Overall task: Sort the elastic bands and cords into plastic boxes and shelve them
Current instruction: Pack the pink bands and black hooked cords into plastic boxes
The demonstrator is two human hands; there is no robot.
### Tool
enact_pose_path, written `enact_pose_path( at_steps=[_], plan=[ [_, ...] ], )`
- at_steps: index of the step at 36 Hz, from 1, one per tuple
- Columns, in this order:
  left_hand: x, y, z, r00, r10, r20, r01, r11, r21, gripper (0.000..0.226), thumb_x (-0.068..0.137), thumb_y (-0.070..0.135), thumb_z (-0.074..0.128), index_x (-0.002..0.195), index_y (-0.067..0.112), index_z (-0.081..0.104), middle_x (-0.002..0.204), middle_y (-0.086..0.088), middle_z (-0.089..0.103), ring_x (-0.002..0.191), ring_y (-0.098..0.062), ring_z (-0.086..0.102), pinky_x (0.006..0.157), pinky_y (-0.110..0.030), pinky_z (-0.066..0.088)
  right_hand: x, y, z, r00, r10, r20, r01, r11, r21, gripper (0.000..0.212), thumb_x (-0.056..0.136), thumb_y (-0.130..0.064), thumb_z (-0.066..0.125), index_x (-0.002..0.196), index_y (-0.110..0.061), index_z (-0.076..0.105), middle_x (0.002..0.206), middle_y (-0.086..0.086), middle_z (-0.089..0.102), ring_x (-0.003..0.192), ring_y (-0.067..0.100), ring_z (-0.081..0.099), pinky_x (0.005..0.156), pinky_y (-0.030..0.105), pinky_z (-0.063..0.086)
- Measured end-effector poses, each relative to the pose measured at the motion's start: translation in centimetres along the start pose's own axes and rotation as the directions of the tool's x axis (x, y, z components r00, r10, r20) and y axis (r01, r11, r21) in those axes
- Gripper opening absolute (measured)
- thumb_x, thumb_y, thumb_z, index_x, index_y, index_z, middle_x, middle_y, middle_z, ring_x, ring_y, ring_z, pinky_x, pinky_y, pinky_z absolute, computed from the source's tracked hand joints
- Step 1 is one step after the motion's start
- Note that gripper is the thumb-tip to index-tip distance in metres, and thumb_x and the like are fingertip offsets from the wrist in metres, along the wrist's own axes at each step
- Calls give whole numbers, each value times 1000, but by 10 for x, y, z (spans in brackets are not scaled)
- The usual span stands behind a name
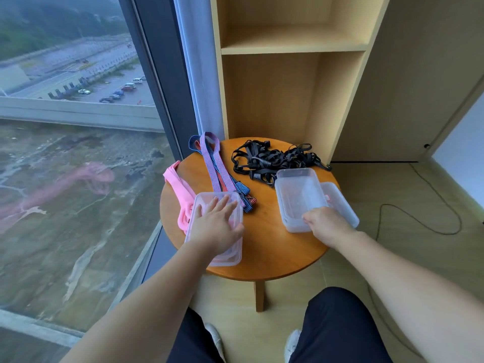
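Left hand (217, 225) lies flat, fingers spread, pressing on the left plastic box (227, 258). Right hand (326, 224) curls its fingers over the near rim of the right plastic box (298, 195). On the round tabletop (269, 244) behind them lie the pink band (180, 188), striped bands (216, 169) and tangled black cords (275, 158), below the wooden shelf (288, 49).

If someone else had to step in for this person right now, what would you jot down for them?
Left hand lies flat, fingers straight, on the left box; its contents are unclear.
Right hand grips the near rim of the right box, open and empty, its lid beside it.
Pink bands, striped bands and black cords lie loose on the table.
Done: both boxes set out.
Left: sort everything, close up, move them to the shelf.
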State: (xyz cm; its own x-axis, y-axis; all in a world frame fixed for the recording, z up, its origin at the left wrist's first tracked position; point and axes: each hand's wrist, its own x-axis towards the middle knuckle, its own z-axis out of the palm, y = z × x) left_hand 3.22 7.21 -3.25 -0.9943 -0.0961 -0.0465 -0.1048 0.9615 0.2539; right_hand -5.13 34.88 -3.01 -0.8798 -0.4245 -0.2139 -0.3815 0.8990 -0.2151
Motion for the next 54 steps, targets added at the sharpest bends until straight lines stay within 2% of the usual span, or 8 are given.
enact_pose_path(
  at_steps=[5, 11, 16, 20, 32, 41, 49, 54],
  plan=[
    [-2, -1, 0, 1000, -9, 2, 9, 1000, -5, 75, 81, 61, 28, 152, 36, 25, 163, 11, 11, 151, -17, 5, 118, -56, -1, 1, -1, -1, 999, -3, -53, 8, 995, 95, 27, 98, -20, 50, 78, -10, 65, 80, 8, 63, 78, 24, 57, 74, 39, 49],
    [-2, -2, 1, 1000, -13, 4, 13, 1000, -14, 77, 79, 62, 26, 152, 37, 25, 163, 10, 12, 151, -17, 4, 117, -56, -2, -6, -4, -5, 986, -108, -124, 120, 988, 97, 32, 102, -18, 47, 75, -8, 61, 77, 5, 59, 79, 24, 54, 73, 38, 45],
    [-3, -2, 1, 1000, -6, -1, 6, 1000, -8, 80, 76, 63, 23, 151, 36, 26, 163, 11, 12, 151, -16, 4, 117, -56, -3, -21, -23, -12, 861, -336, -383, 376, 926, 34, 11, 82, 12, 63, 75, 4, 67, 68, 14, 64, 64, 33, 59, 60, 40, 49],
    [-6, -5, 0, 1000, -8, -1, 8, 1000, -1, 80, 76, 63, 23, 152, 36, 24, 163, 11, 12, 151, -16, 3, 117, -55, -3, -30, -46, -8, 811, -418, -410, 463, 886, 11, 9, 83, 10, 63, 84, 5, 71, 74, 17, 68, 67, 36, 62, 62, 46, 53],
    [-18, -21, -3, 999, -38, -22, 38, 999, 9, 78, 78, 64, 21, 151, 37, 25, 163, 10, 13, 151, -15, 5, 118, -56, 0, -49, -85, 37, 825, -494, -276, 521, 853, 31, 13, 89, 3, 54, 82, 3, 65, 77, 18, 64, 70, 34, 61, 60, 39, 47],
    [-18, -17, -3, 999, 33, 14, -33, 999, 21, 62, 96, 60, 24, 154, 37, 19, 164, 10, 7, 151, -17, -1, 117, -54, -7, -33, -97, 64, 929, -368, -50, 365, 929, -62, 30, 103, -20, 37, 107, -8, 65, 108, 10, 64, 100, 29, 60, 80, 35, 45],
    [-13, -15, -9, 990, 118, 74, -117, 993, -12, 51, 104, 43, 18, 154, 36, 19, 164, 9, 6, 152, -20, -2, 118, -57, -7, -35, -93, 60, 931, -363, -40, 361, 931, -51, 29, 100, -34, 48, 104, -11, 65, 106, 5, 65, 98, 23, 59, 75, 30, 40],
    [-14, -15, -11, 990, 143, -14, -144, 989, -30, 49, 103, 34, 25, 152, 27, 29, 162, 2, 19, 151, -24, 8, 117, -56, 2, -38, -93, 46, 933, -355, -65, 356, 935, -4, 39, 98, -46, 48, 98, -11, 67, 96, 4, 65, 90, 22, 59, 75, 34, 47]
  ],
)
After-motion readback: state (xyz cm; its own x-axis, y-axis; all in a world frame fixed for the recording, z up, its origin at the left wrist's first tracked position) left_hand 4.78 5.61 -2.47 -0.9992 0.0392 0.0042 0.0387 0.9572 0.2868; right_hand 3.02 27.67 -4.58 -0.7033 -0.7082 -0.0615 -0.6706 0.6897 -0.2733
